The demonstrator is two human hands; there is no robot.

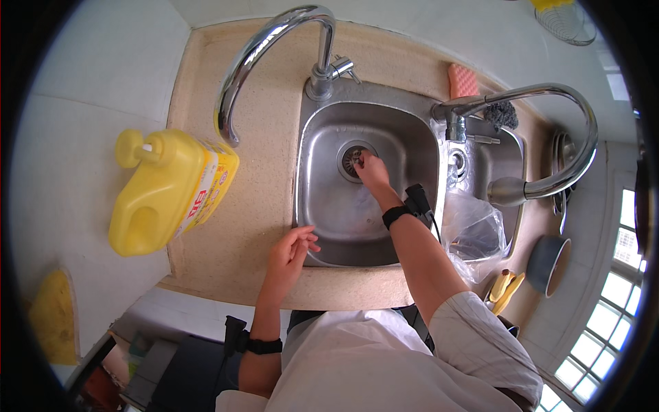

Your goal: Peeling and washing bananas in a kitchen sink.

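My right hand (371,169) reaches into the larger steel sink basin (329,216), its fingertips closed on the knob of the drain strainer (352,161). Whether the strainer is lifted cannot be told. Over the basin's near left edge is my left hand (294,248), fingers loosely bent and apart, holding nothing. A curved chrome faucet (275,31) stands behind the basin, its spout swung to the left over the counter. A second chrome faucet (566,92) arches over the smaller basin (494,149) on the right. A clear plastic bag (473,226) hangs over that basin's near part.
A large yellow pump jug (149,201) stands left on the stone counter (247,206). Behind the smaller basin lie a pink sponge (462,81) and a dark scouring pad (501,114). To the right are a grey pot (548,265) and yellow-handled utensils (507,291). Straps with cables circle both arms.
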